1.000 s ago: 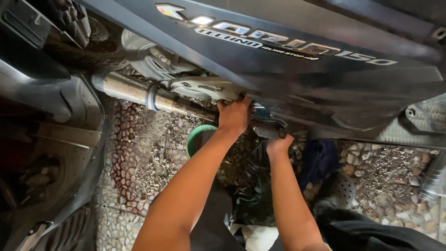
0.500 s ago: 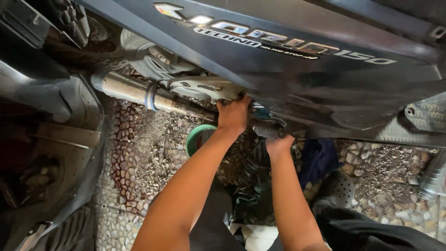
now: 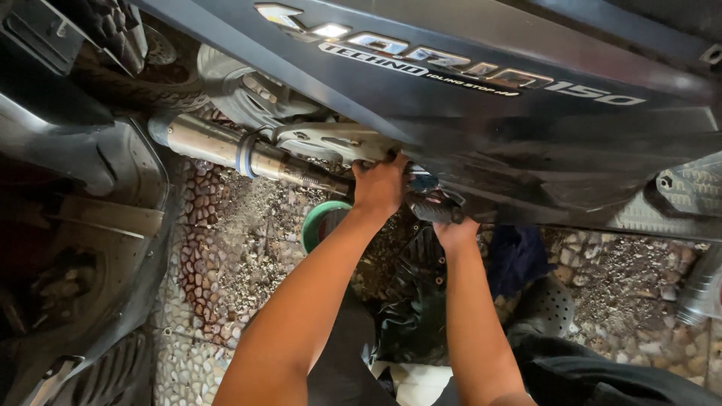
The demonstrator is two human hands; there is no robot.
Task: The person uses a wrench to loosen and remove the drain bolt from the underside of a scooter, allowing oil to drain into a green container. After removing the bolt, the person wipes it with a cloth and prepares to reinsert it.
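In the head view, both hands are reaching up under the lower edge of the dark blue-grey plastic scooter side panel (image 3: 481,113), which is spanning the top of the picture and leaving only a narrow gap beneath it. The left hand (image 3: 380,184) is pressing against the underside just below that panel edge, fingers curled onto a grey metal bracket (image 3: 331,143); whether it is clenching anything cannot be told, since the fingertips are hiding under the panel. The right hand (image 3: 453,231) is sitting just right of the left one, also below the panel edge, and is closing around a dark, stubby tool handle (image 3: 435,207) whose front end is lying between the two hands.

Left of the panel's lower edge, a silver cylindrical metal exhaust pipe (image 3: 226,149) is running slantwise towards the left hand, ending just beside it and crowding that side. Under the panel edge, below the left wrist, a green round plastic basin (image 3: 317,222) is standing on the ground, partly covered by the left forearm. A dark blue crumpled cloth (image 3: 519,259) is lying below the panel, right of the right forearm. A black plastic body part (image 3: 75,248) is filling the far left, well apart from the panel.

The ground is a pebble-set floor (image 3: 226,256), gritty with dirt.
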